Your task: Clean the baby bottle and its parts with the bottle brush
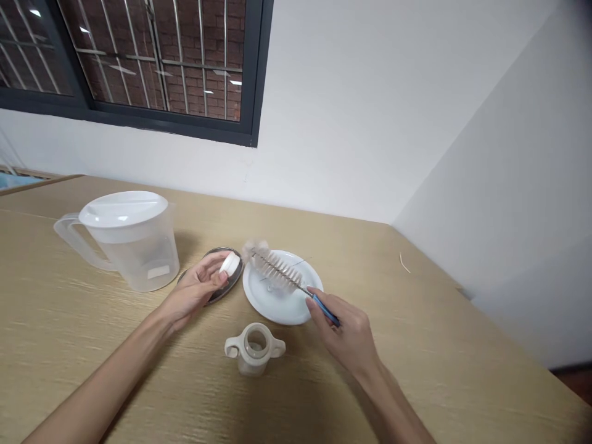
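Observation:
My left hand (202, 283) pinches a small white bottle cap (230, 264) between thumb and fingers, above a dark metal plate (222, 294). In my right hand (345, 330) is a bottle brush, held by its blue handle (326, 310). The pale bristles of the brush (272, 265) point up and left over a white plate (277, 308), with their tip near the cap. Upright on the table between my forearms stands an open baby bottle (253, 348) with two side handles; neither hand touches it.
A clear plastic pitcher (143, 253) with a white lid stands at the left. The wooden table (407, 357) meets a white wall (333, 142) at the back. A barred window (161, 61) is above. A thin pale strand (404, 263) lies at the right.

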Tool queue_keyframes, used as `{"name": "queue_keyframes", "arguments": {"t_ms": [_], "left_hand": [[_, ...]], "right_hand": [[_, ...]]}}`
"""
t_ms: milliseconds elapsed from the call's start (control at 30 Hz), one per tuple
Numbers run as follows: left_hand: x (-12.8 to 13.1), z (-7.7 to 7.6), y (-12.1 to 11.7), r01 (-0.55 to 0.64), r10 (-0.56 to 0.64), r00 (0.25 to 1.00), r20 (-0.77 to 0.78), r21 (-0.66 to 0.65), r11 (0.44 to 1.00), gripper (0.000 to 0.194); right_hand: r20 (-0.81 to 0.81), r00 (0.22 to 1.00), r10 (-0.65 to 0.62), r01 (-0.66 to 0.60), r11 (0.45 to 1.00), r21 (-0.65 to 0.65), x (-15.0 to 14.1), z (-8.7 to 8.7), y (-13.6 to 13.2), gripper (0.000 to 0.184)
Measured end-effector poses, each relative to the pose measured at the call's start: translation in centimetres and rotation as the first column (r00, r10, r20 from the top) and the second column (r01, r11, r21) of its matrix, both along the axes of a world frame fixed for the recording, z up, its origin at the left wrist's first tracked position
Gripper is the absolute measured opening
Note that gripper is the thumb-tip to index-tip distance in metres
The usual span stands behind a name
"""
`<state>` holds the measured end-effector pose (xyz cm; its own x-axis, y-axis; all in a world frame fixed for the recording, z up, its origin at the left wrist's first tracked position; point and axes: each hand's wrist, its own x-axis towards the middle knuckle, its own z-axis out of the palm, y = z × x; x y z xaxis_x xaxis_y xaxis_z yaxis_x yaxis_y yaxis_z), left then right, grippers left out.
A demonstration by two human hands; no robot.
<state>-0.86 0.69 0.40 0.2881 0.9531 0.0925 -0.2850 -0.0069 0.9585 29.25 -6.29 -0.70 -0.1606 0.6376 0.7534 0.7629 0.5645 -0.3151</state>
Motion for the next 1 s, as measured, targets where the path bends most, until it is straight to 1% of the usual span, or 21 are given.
{"name": "queue_keyframes", "arguments": {"t_ms": [100,167,200,267,333,367,400,467,500,533,633,667,700,800,867,933,1000], "left_hand": [[-0.8,0.3,0.6,-0.163,0.165,0.985,-0.055,0.044,0.986,0.053],[-1.4,0.6,0.9,-0.256,0.274,0.949,-0.153,0.129,0.958,0.056],[-1.6,0.7,1.0,-0.289,0.329,0.917,-0.227,0.192,0.938,0.058],[-2.0,0.9,1.2,-0.312,0.438,0.811,-0.387,0.346,0.885,0.064],[-2.4,0.8,1.4,-0.251,0.503,0.693,-0.516,0.481,0.840,0.064],[-2.6,0.6,1.4,-0.203,0.511,0.651,-0.561,0.520,0.830,0.061],[-2.8,0.4,1.5,-0.157,0.505,0.624,-0.596,0.538,0.828,0.056],[-3.1,0.0,1.6,-0.072,0.469,0.586,-0.660,0.535,0.842,0.045],[-3.2,-0.3,1.7,-0.034,0.456,0.553,-0.697,0.528,0.848,0.041],[-3.2,-0.5,1.7,0.007,0.449,0.502,-0.739,0.522,0.853,0.039],[-3.1,-0.8,1.8,0.137,0.447,0.288,-0.847,0.498,0.856,0.037],[-3.1,-0.9,1.8,0.171,0.452,0.230,-0.862,0.493,0.853,0.037],[-3.0,-0.9,1.9,0.199,0.458,0.187,-0.869,0.490,0.848,0.037],[-2.9,-1.2,1.9,0.241,0.484,0.100,-0.869,0.493,0.836,0.033],[-2.9,-1.4,1.9,0.242,0.490,0.065,-0.869,0.490,0.837,0.030],[-2.8,-1.8,2.0,0.232,0.493,0.059,-0.868,0.492,0.839,0.029],[-2.8,-2.1,2.1,0.213,0.496,0.069,-0.865,0.499,0.840,0.029]], "right_hand": [[-0.004,0.996,-0.085,0.085,0.996,0.036,0.6,-0.2,0.3,0.021],[-0.032,0.992,-0.120,0.121,0.992,0.046,0.8,0.0,0.3,0.020],[-0.044,0.991,-0.129,0.131,0.990,0.050,0.9,0.1,0.2,0.020],[-0.057,0.989,-0.135,0.138,0.989,0.054,0.9,0.4,0.1,0.019],[-0.062,0.989,-0.138,0.142,0.988,0.059,0.8,0.5,0.1,0.019],[-0.063,0.988,-0.140,0.144,0.988,0.061,0.8,0.6,0.1,0.019],[-0.063,0.988,-0.143,0.147,0.987,0.062,0.8,0.6,0.1,0.019],[-0.063,0.987,-0.151,0.155,0.985,0.069,0.8,0.6,0.1,0.018],[-0.062,0.986,-0.154,0.159,0.984,0.075,0.9,0.6,0.1,0.018],[-0.063,0.985,-0.158,0.163,0.983,0.080,0.9,0.6,0.1,0.017],[-0.050,0.986,-0.158,0.163,0.982,0.096,0.9,0.7,0.0,0.016],[-0.041,0.987,-0.155,0.159,0.982,0.100,0.9,0.7,0.0,0.015],[-0.032,0.988,-0.152,0.155,0.982,0.105,1.0,0.7,0.0,0.015],[-0.012,0.989,-0.146,0.146,0.982,0.117,1.0,0.7,-0.1,0.015],[-0.010,0.990,-0.142,0.142,0.982,0.122,1.0,0.7,-0.1,0.015],[-0.011,0.990,-0.142,0.143,0.981,0.129,1.0,0.7,-0.2,0.016],[-0.012,0.989,-0.147,0.147,0.980,0.135,1.0,0.8,-0.3,0.015]]}}
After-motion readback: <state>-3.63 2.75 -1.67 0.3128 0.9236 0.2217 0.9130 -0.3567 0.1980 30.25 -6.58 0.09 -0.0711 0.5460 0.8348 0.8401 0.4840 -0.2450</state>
